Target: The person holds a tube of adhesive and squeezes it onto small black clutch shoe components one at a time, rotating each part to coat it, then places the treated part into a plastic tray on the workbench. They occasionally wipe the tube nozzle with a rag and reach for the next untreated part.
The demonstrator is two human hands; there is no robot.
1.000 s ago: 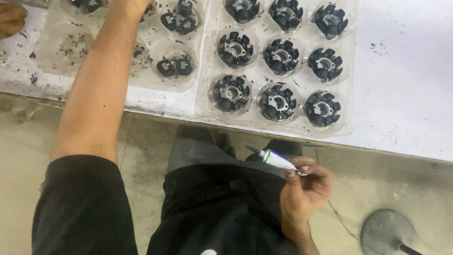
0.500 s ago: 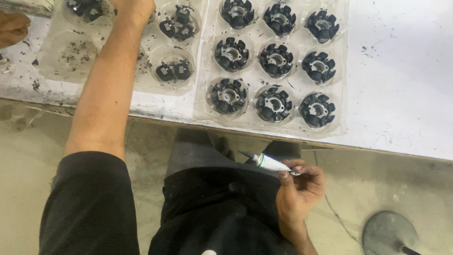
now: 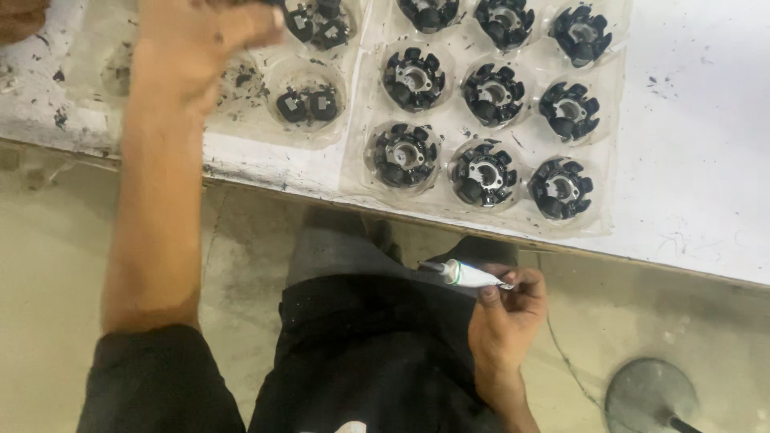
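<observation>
My left hand (image 3: 192, 48) is over the left clear plastic tray (image 3: 241, 132), fingers curled into a loose fist; whether anything is inside it is hidden. Next to it, a tray cup holds small black pieces (image 3: 309, 104). My right hand (image 3: 505, 317) is low over my lap, below the table edge. It grips a small white tube with a dark tip (image 3: 469, 275) that points left. A second clear tray (image 3: 601, 220) to the right holds several round black toothed parts (image 3: 481, 172), one per cup.
The trays lie on a white, smudged table (image 3: 698, 144) whose front edge runs across the view. Another person's hand (image 3: 24, 16) shows at the top left corner. A round grey base (image 3: 646, 397) stands on the floor at the lower right.
My left hand has drawn back from beyond the top edge and now shows as a fist over the left tray. My right hand with the tube has barely moved.
</observation>
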